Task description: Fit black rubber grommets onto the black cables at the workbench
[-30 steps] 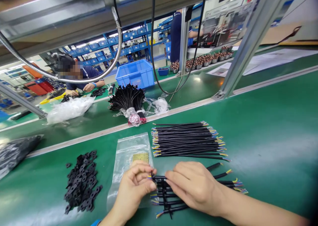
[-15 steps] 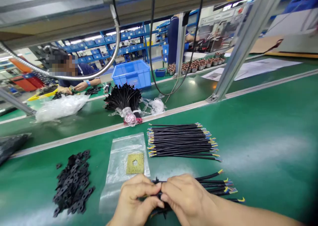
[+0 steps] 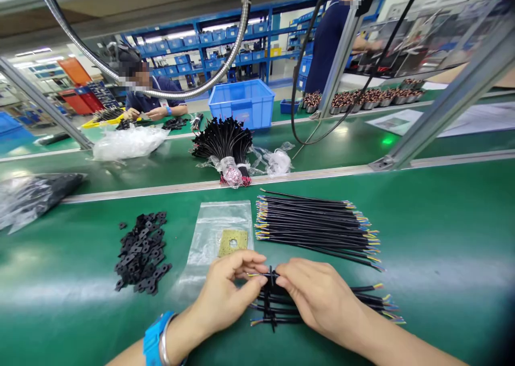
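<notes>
A short black cable (image 3: 265,274) with stripped coloured wire ends is between my two hands, with a thin black flat piece (image 3: 271,276) standing crosswise on it. My right hand (image 3: 322,293) pinches the cable just right of that piece. My left hand (image 3: 227,288), a blue watch on its wrist, curls its thumb and fingers about the stripped end, loosely as far as I can see. Below them lie several more black cables (image 3: 287,319) with similar crosswise pieces near their left ends, partly hidden by my right hand.
At left lies a heap of small black holed pieces (image 3: 142,253). A yellow sponge (image 3: 233,242) rests on a clear plastic bag (image 3: 207,216). Behind my hands is a row of cables (image 3: 314,224). Farther back are a tied cable bundle (image 3: 225,146), a blue crate (image 3: 241,103), metal posts and two people.
My hands have drawn slightly apart, baring the crosswise piece and the stripped wire end between them. The camera view has shifted, so the bench appears farther right and my left wrist shows.
</notes>
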Motion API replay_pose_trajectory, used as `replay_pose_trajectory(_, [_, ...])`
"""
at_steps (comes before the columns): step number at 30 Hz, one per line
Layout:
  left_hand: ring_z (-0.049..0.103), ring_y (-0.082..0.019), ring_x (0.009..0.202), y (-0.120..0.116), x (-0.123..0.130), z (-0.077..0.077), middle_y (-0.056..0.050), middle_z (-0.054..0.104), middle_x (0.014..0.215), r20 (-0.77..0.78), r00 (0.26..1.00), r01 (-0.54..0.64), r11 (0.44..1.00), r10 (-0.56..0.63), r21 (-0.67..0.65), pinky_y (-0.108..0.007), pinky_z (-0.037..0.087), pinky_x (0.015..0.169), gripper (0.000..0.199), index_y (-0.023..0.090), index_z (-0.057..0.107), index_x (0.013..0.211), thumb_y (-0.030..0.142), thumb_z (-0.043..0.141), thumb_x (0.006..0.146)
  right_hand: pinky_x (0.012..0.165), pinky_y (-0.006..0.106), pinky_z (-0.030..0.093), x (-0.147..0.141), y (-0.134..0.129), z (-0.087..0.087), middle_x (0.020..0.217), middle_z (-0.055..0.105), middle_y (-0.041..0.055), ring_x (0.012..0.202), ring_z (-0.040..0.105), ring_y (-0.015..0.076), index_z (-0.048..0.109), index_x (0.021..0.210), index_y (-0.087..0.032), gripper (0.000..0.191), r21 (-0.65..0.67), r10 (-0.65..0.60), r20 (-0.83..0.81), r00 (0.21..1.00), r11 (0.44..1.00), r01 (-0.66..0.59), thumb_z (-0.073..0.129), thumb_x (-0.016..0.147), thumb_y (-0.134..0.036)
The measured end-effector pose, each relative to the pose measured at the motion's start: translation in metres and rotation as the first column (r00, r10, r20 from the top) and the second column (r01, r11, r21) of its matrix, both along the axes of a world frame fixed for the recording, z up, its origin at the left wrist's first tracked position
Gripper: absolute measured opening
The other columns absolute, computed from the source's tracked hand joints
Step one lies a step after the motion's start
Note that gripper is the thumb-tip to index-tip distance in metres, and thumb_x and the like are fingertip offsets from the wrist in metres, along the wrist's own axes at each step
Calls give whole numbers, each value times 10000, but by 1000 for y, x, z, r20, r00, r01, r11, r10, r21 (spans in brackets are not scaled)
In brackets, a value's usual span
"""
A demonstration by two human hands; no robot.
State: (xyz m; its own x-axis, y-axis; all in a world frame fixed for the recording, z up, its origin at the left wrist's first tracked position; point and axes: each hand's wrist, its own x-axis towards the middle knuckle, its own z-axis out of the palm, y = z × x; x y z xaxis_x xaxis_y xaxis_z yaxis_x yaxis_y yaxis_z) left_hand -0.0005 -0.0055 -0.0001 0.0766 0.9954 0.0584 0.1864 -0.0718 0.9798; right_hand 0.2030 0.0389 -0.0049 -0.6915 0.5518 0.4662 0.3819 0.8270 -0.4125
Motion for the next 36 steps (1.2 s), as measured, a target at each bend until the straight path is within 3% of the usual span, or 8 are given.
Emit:
replay_pose_trajectory(13, [673, -134, 823, -1, 4, 3, -63, 724, 913, 211, 977, 32, 971, 19, -237, -246, 541, 756, 260, 169, 560, 978, 97, 657, 747, 528, 290, 271, 3, -1, 4, 615, 454, -19, 532, 389, 121, 574, 795, -177, 233, 15, 15, 62, 998, 1000, -15, 413, 964, -167])
replay_pose_trajectory(21, [658, -151, 855, -3, 6, 6, -73, 690, 945, 269, 963, 87, 967, -21, -238, -322, 563, 821, 223, 171, 530, 992, 125, 611, 789, 517, 286, 295, 5, 0, 6, 621, 494, -12, 527, 423, 122, 603, 836, -165, 225, 57, 15, 91, 996, 998, -20, 422, 969, -174])
replay_pose_trajectory(24, [663, -181, 949, 2, -1, 13, -90, 683, 1040, 166, 982, 118, 975, -86, -189, -352, 554, 872, 265, 187, 510, 1071, 155, 578, 817, 542, 274, 337, 5, 6, -1, 674, 540, 4, 573, 473, 130, 622, 961, -151, 201, 64, 8, 84, 996, 998, -14, 427, 979, -196])
replay_pose_trajectory(26, [652, -202, 1020, 9, -19, 19, -97, 668, 1127, -80, 993, 80, 990, -89, -116, -377, 529, 926, 297, 196, 518, 1132, 200, 563, 838, 602, 270, 383, 6, 11, -9, 742, 581, 27, 648, 521, 143, 623, 1014, -148, 215, 48, -13, 91, 996, 999, 8, 419, 987, -213])
replay_pose_trajectory(28, [625, -230, 1083, 18, -48, 24, -94, 650, 1192, -436, 900, -18, 1000, 13, -8, -409, 486, 983, 325, 203, 547, 1170, 280, 557, 854, 680, 284, 414, 6, 17, -15, 801, 603, 48, 735, 551, 164, 632, 1004, -156, 226, 18, -38, 131, 991, 999, 36, 415, 987, -218])
replay_pose_trajectory(30, [582, -271, 1150, 26, -87, 24, -101, 627, 1246, -723, 673, -134, 987, 155, 87, -454, 441, 1023, 372, 196, 564, 1193, 376, 519, 871, 721, 307, 420, 6, 21, -17, 818, 603, 51, 772, 550, 180, 647, 949, -175, 213, -22, -47, 220, 974, 998, 53, 439, 973, -216])
replay_pose_trajectory(33, [543, -318, 1201, 35, -148, 17, -165, 626, 1248, -923, 343, -210, 972, 177, 108, -456, 381, 1069, 431, 127, 619, 1164, 402, 492, 858, 723, 315, 414, 6, 21, -11, 814, 591, 32, 771, 538, 180, 644, 872, -199, 177, -90, -26, 360, 933, 994, 62, 483, 946, -209])
replay_pose_trajectory(36, [616, -339, 1071, 41, -191, 4, -185, 650, 1179, -976, 196, -238, 970, 97, 49, -449, 431, 1004, 421, 124, 672, 1120, 356, 490, 820, 688, 286, 409, 7, 19, 0, 799, 583, 7, 752, 537, 158, 619, 829, -210, 180, -153, 24, 406, 913, 987, 41, 484, 948, -220])
